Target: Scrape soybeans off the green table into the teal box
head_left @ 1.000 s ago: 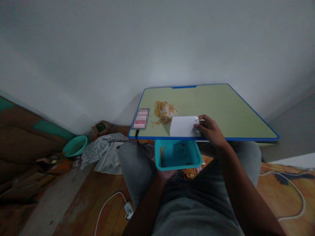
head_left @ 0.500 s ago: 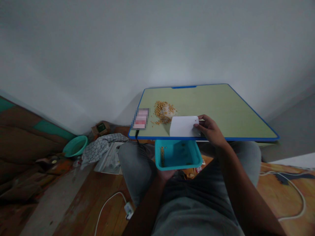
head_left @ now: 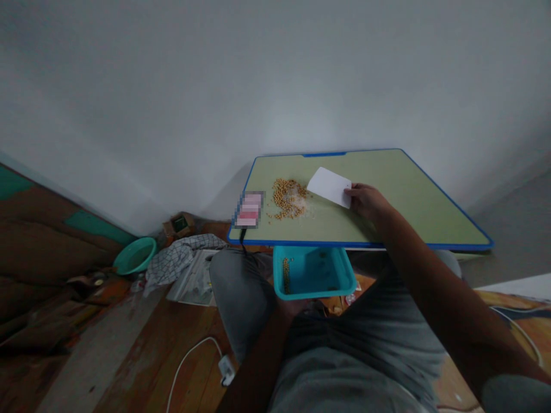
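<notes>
Head camera shows the yellow beans [head_left: 282, 198] loose on the left of the green table [head_left: 383, 183], pale grains [head_left: 306, 207] along their right side, and only a short line of beans [head_left: 286, 276] in the teal basin [head_left: 310, 279] beyond the near edge, so to me most of the work looks left to do. The right hand [head_left: 365, 199] pinches a white card [head_left: 329, 186] just right of the pile; the left hand [head_left: 293, 307] sits under the basin's near side, its fingers too hidden to tell how open.
</notes>
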The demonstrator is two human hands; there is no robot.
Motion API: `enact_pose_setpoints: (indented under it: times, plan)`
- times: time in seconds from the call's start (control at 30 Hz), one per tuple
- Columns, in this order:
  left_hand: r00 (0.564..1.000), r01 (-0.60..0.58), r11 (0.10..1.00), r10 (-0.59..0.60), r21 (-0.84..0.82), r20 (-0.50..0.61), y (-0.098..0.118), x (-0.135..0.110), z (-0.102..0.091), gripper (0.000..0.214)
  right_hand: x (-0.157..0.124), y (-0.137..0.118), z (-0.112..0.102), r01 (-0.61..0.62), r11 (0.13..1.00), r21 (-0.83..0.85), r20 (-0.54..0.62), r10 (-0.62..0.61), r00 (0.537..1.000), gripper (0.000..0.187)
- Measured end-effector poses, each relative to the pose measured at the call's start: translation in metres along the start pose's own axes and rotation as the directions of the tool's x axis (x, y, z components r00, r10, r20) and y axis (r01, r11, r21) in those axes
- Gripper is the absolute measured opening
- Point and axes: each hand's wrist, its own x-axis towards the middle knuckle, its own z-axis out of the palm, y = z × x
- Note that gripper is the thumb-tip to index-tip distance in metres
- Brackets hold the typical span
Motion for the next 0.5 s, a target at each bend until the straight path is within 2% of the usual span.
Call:
enact_pose_setpoints:
  times: [0.1,0.23,0.4,0.5]
  plan:
    - [1.0,0.025,1.0,-0.025,-0.005,0.008,0.001,0.002,-0.009,0.064,0.029,-0.004,0.01,-0.044,0.999,-0.004,-0.095,0.044,0.994,0.027]
    - [0.999,0.051,0.999,-0.051,-0.01,0.014,0.0,0.006,-0.019,0.07,0.053,-0.005,0.019,0.003,1.0,-0.017,-0.145,-0.006,0.989,0.03]
    - [1.0,0.03,0.999,-0.029,-0.027,0.005,-0.003,0.004,-0.022,0.072,0.065,0.004,0.018,0.116,0.993,-0.024,-0.17,-0.119,0.978,0.033]
    - [1.0,0.021,0.999,-0.021,-0.031,-0.011,-0.005,0.003,-0.023,0.072,0.067,0.01,0.014,0.202,0.979,-0.035,-0.136,-0.205,0.969,0.036]
